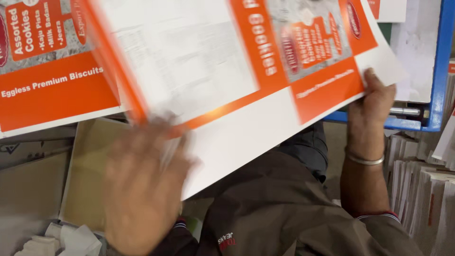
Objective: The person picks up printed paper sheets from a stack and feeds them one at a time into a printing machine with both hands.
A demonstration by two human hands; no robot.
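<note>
My right hand [374, 97] pinches the lower right edge of a large printed sheet [246, 90], orange and white, held tilted above my lap. My left hand [142, 189], blurred, meets the sheet's lower left edge; its grip cannot be told. Another printed sheet [47, 71] lies left.

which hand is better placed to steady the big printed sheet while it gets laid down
Probably the right hand: it grips the printed sheet at its edge. The left hand is blurred under the near edge, its grip unclear.
</note>
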